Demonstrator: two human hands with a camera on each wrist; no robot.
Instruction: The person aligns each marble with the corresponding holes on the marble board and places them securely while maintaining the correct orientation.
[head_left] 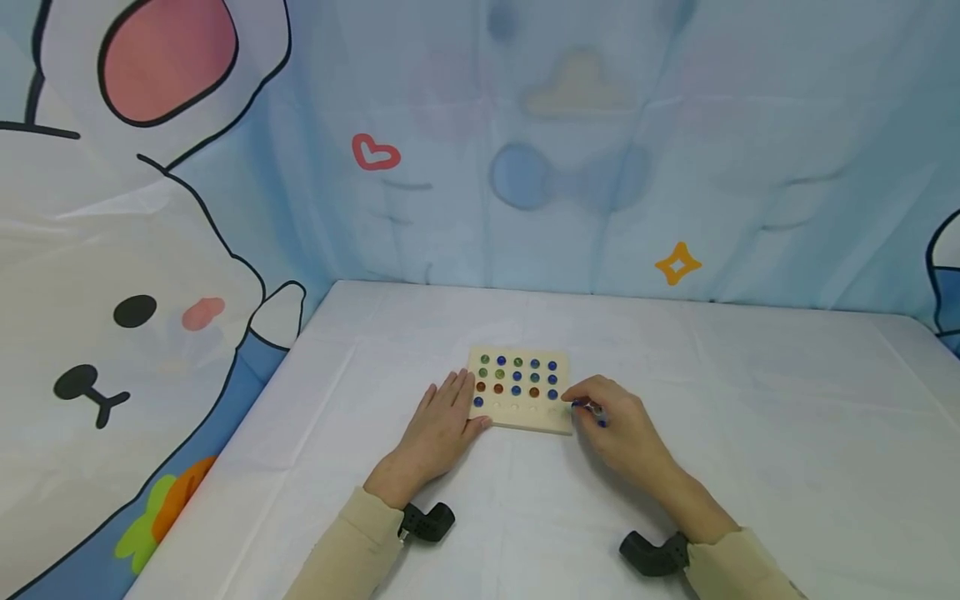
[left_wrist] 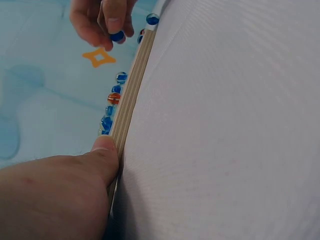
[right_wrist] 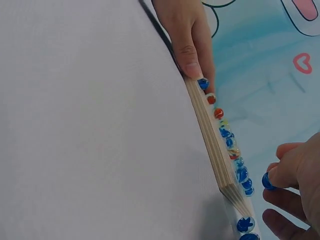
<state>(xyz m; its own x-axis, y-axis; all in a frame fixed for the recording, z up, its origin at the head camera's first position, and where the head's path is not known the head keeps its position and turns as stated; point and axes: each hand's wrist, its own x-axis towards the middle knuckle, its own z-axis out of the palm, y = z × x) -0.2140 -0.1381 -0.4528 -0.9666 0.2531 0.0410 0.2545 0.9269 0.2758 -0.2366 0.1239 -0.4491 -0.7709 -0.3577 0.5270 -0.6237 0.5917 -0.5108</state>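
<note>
A pale wooden board (head_left: 551,422) lies flat on the table, rows of glass marbles in its hollows. Blue, green and red-orange marbles fill the upper rows; the front row has one blue marble (head_left: 478,402) at its left end, with bare hollows beside it. Fingers straight, my left hand (head_left: 437,427) rests along the board's left side, its thumb pressing the near corner. Off the board's right edge, my right hand (head_left: 628,433) pinches a blue marble (right_wrist: 268,181) between thumb and finger, just above the board's level.
Loose blue marbles (right_wrist: 245,224) lie on the white tablecloth (head_left: 787,442) by the board's right end, partly under my right hand. Behind the table hangs a blue printed curtain (head_left: 450,217).
</note>
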